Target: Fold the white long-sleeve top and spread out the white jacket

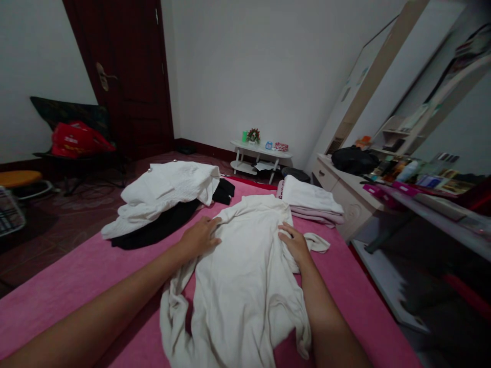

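Observation:
A white long-sleeved shirt [241, 266] lies spread lengthwise over the pink bed cover [345, 317], its far end level with the folded stack. My left hand [201, 236] grips its left edge near the shoulder, fingers bent on the cloth and thumb a little apart. Across from it, my right hand [295, 244] holds the right edge, with fingertips over the fabric. One sleeve hangs in loose folds below my left forearm. A cuff end [317, 243] sticks out beyond my right hand. Wrinkles run along the body of the shirt.
White garments [169, 186] and black cloth [157, 225] lie heaped at the bed's left edge. Folded clothes [312, 199] are stacked at the far right. Beyond stand a low white table [261, 149], a dresser [337, 189], and a chair with a red bag [80, 139].

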Demonstrator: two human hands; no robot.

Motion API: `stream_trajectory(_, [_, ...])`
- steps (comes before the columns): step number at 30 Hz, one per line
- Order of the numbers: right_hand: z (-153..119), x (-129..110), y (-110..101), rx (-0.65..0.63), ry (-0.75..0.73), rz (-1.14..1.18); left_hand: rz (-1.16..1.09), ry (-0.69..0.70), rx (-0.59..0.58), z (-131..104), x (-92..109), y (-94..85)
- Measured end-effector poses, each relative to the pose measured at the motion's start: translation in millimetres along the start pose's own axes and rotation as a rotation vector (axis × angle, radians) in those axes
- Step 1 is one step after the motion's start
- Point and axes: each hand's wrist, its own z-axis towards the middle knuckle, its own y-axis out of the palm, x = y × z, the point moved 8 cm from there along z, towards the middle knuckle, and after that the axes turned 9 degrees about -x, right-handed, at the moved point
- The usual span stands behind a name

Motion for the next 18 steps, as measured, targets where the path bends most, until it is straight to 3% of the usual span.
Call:
stream_trajectory(2, [0, 2, 0, 0.003, -0.006, 0.013, -0.005, 0.005, -0.099, -17, -7, -6.0])
stream_trajectory(5, [2, 5, 0, 0.009, -0.017, 0.026, -0.009, 0.093, -0.338, -34, -10, -26.6])
stream_trajectory(7, [3, 7, 0, 0.005, -0.023, 0.039, 0.003, 0.136, -0.474, -34, -13, -54.1])
stream_trajectory(8, [3, 7, 0, 0.004, -0.026, 0.046, 0.005, 0.125, -0.486, -28, -16, -74.0])
stream_trajectory(10, [4, 8, 0, 0.003, -0.029, 0.059, -0.001, 0.032, -0.379, -9, -26, -122.7])
stream_trajectory(13, [3, 6, -1, 0.012, -0.031, 0.08, 0.141, -0.135, 0.085, 20, -41, -199.9])
stream_trajectory(14, [3, 4, -2, 0.013, -0.033, 0.091, 0.231, -0.158, 0.23, 25, -42, -215.1])
stream_trajectory(16, [2, 1, -2, 0.014, -0.04, 0.119, 0.38, -0.164, 0.377, 34, -43, -217.7])
stream_trajectory(18, [0, -3, -1, 0.01, -0.038, 0.135, 0.442, -0.146, 0.331, 45, -47, -190.6])
